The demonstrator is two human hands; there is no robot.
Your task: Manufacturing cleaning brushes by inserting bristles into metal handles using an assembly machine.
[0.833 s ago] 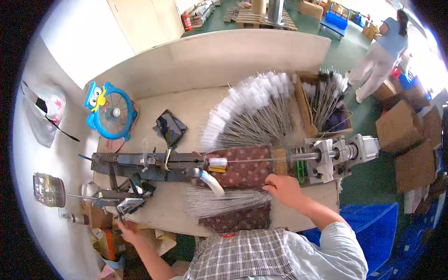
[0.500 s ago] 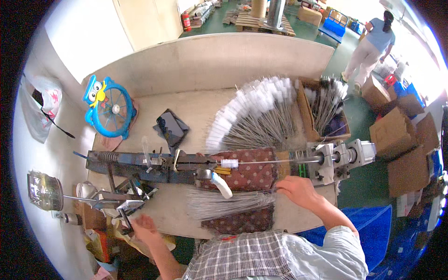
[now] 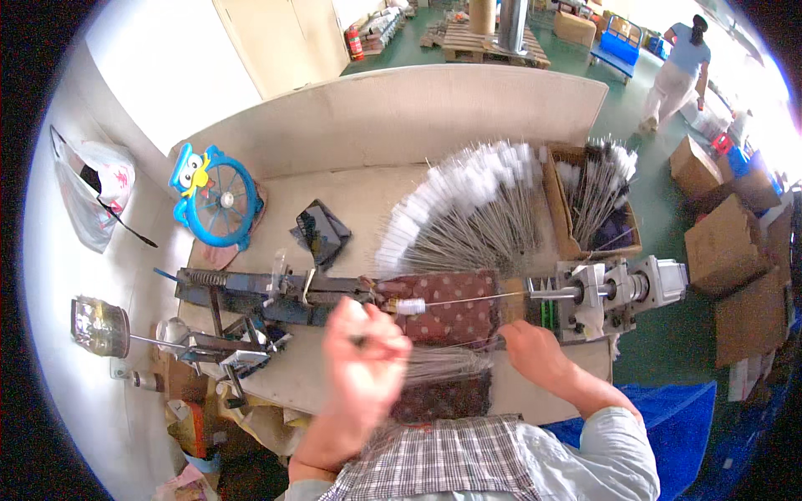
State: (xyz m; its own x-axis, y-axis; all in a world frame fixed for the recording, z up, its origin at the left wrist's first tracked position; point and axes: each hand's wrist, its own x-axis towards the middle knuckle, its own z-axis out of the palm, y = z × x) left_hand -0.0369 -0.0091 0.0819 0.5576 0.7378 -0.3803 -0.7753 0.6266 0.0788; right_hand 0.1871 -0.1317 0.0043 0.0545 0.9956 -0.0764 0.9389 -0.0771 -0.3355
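Left hand (image 3: 365, 355) blurred, half-curled; right hand (image 3: 530, 349) pinched beside wires (image 3: 443, 365); we couldn't tell their hold | brushes (image 3: 476, 192) fanned across our table (image 3: 359, 196) | boxes (image 3: 725, 244) stood on green floor (image 3: 652, 188)

Brushes (image 3: 480, 204) lie behind the wires (image 3: 447, 366), left of the box (image 3: 558, 209)

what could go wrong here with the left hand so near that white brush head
The left hand, blurred beside the white brush head, might get caught if the metal shaft turns. The right hand, at the ends of the loose wires, could perhaps get pricked or scatter them.
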